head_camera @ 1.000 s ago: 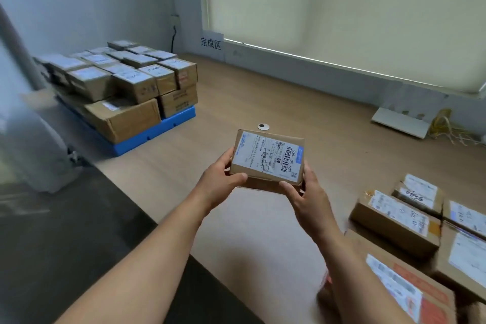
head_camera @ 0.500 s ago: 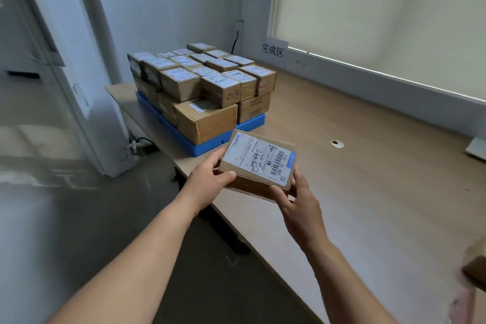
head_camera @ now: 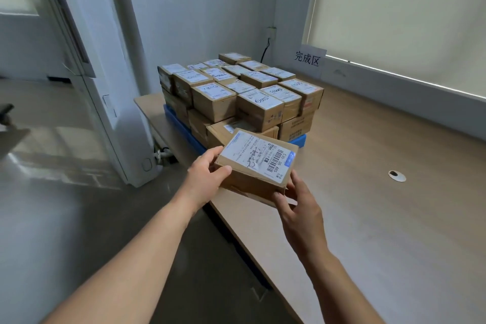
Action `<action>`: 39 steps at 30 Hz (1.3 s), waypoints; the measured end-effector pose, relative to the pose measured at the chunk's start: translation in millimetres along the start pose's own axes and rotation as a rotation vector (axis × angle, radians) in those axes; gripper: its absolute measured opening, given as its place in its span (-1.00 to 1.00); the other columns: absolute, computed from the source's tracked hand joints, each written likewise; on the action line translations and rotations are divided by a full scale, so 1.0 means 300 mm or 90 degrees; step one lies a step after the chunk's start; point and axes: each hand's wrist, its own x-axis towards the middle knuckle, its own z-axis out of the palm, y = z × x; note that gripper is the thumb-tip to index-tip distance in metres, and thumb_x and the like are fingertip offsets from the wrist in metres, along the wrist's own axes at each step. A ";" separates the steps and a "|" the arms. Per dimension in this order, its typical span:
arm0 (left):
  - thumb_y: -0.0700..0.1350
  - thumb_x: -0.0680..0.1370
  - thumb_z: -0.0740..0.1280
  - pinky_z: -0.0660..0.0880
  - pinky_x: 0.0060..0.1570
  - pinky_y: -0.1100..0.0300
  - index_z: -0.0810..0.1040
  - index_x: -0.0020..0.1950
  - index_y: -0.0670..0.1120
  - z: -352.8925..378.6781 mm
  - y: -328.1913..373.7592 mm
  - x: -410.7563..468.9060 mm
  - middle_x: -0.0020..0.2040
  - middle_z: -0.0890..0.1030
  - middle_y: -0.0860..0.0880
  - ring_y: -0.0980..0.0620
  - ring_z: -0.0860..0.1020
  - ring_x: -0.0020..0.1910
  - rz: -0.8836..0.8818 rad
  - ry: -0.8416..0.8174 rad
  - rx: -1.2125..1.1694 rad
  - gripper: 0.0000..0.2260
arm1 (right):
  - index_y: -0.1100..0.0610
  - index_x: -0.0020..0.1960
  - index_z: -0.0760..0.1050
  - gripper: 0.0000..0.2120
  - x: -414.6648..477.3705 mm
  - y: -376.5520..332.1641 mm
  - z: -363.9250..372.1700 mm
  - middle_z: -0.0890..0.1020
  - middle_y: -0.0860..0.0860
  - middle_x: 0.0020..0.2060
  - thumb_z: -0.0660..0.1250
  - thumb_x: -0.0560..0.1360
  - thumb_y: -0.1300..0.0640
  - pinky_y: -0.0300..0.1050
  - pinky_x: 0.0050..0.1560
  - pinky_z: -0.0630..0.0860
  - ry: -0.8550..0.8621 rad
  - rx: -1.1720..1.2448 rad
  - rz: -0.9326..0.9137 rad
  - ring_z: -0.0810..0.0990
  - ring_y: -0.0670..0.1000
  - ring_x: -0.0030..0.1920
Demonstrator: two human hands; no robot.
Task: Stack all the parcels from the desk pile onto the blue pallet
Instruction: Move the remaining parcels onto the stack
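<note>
I hold a flat brown parcel (head_camera: 256,163) with a white barcode label in both hands, above the desk's near edge. My left hand (head_camera: 206,173) grips its left side, thumb on the front face. My right hand (head_camera: 297,208) grips its lower right corner from below. Just beyond the parcel lies the blue pallet (head_camera: 299,141) at the desk's far left corner, with several labelled cardboard parcels (head_camera: 244,89) stacked on it in layers. The desk pile is out of view.
The wooden desk (head_camera: 381,205) stretches to the right, with a round cable hole (head_camera: 397,176). A white sign (head_camera: 307,59) leans on the window ledge behind the pallet. A white door frame (head_camera: 110,102) and grey floor lie to the left.
The view has swung left and closed in on the pallet. Both hands carried the parcel toward it, and the desk pile has left the view.
</note>
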 end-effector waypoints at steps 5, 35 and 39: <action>-0.03 0.55 0.29 0.43 0.23 0.06 0.35 0.39 0.18 -0.077 -0.008 0.250 0.30 0.40 0.03 0.04 0.41 0.25 -0.003 0.009 0.064 -0.58 | -0.05 0.52 0.14 -0.43 0.194 -0.029 0.109 0.43 -0.05 0.36 0.25 0.56 0.11 -0.02 0.24 0.49 0.013 0.011 -0.001 0.47 -0.06 0.27; -0.11 0.62 0.16 0.25 0.34 0.13 0.26 0.48 0.02 -0.247 -0.111 0.918 0.44 0.30 0.01 0.04 0.29 0.40 0.213 -0.206 0.247 -0.59 | -0.02 0.51 0.18 -0.45 0.613 -0.108 0.539 0.46 0.00 0.32 0.24 0.55 0.10 0.06 0.24 0.47 0.184 -0.107 0.155 0.47 0.01 0.26; -0.06 0.62 0.17 0.33 0.23 0.14 0.28 0.47 0.01 -0.267 -0.125 0.952 0.31 0.34 -0.02 0.01 0.38 0.28 0.284 -0.205 0.313 -0.59 | -0.03 0.49 0.20 -0.46 0.608 -0.110 0.579 0.48 -0.01 0.30 0.24 0.54 0.10 0.05 0.20 0.50 0.214 -0.105 0.185 0.49 -0.01 0.23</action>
